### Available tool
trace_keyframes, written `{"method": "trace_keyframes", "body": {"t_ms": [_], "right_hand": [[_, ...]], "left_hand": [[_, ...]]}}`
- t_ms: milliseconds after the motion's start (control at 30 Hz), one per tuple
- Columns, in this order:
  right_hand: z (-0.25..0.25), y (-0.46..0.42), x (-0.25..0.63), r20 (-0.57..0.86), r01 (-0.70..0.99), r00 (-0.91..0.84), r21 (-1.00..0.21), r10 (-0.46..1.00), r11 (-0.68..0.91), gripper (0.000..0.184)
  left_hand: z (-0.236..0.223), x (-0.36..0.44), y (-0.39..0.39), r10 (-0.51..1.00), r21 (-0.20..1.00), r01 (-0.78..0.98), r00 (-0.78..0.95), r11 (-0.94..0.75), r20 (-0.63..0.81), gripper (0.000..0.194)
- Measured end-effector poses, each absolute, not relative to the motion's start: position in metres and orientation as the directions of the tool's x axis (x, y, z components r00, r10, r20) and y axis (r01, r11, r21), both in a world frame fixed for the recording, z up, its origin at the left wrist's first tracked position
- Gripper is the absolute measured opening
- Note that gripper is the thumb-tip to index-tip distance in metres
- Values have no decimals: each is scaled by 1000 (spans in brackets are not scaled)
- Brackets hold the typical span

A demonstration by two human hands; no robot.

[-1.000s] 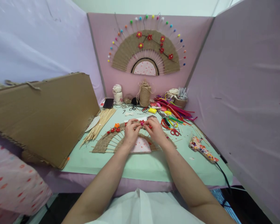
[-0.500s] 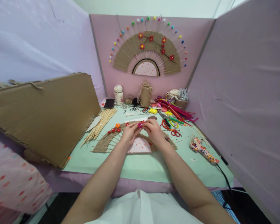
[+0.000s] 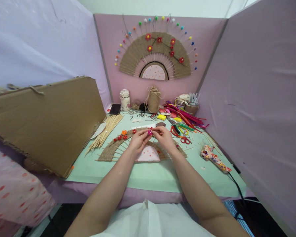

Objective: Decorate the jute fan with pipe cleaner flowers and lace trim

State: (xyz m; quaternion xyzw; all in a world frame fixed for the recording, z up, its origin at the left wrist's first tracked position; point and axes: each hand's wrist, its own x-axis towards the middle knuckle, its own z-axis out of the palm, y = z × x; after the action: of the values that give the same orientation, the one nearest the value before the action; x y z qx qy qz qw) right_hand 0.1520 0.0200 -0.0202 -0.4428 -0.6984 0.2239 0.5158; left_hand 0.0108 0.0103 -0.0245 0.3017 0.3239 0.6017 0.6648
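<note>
A small magenta flower (image 3: 150, 132) is pinched between my two hands, above the twine-woven fan (image 3: 108, 152) that lies on the table. My left hand (image 3: 138, 141) grips the flower from the left with its fingertips. From the right, the thumb and forefinger of my right hand (image 3: 164, 137) close on its other side. Red flowers (image 3: 125, 137) and an orange flower (image 3: 124, 132) sit on the fan's left part. Below my hands shows the fan's dotted half-round centre (image 3: 149, 154). My hands and wrists hide part of the fan.
A patterned glue gun (image 3: 215, 158) lies at the right with its cord over the edge. Red scissors (image 3: 185, 140) and pliers rest beyond my right hand. Bamboo sticks (image 3: 107, 131) and a cardboard sheet (image 3: 49, 121) are at the left. Behind stands a twine spool (image 3: 154, 100); a finished-looking fan (image 3: 133, 56) hangs above.
The fingers have shifted slightly around the magenta flower, and it now shows more openly between them, a little further right. Both hands stay over the fan.
</note>
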Motion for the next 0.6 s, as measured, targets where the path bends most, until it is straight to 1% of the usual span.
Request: {"method": "trace_keyframes", "body": {"t_ms": [167, 267, 400, 500, 600], "right_hand": [[-18, 17, 152, 544, 432, -76, -737, 836, 519, 13], [-17, 18, 152, 546, 420, -66, -744, 835, 520, 14], [-18, 20, 153, 533, 402, -40, -766, 845, 502, 17], [-19, 20, 153, 529, 409, -58, -761, 846, 504, 17], [-19, 19, 152, 525, 427, -69, -753, 848, 501, 16]], "left_hand": [[-23, 13, 9, 993, 810, -577, 100, 109, -63, 8], [-23, 13, 9, 994, 813, -575, 101, 90, -39, 13], [-25, 14, 11, 999, 839, -543, 45, 26, -2, 16], [-26, 16, 11, 997, 911, -404, -35, -77, 69, 17], [-26, 18, 9, 978, 954, -221, -92, -202, 186, 19]]}}
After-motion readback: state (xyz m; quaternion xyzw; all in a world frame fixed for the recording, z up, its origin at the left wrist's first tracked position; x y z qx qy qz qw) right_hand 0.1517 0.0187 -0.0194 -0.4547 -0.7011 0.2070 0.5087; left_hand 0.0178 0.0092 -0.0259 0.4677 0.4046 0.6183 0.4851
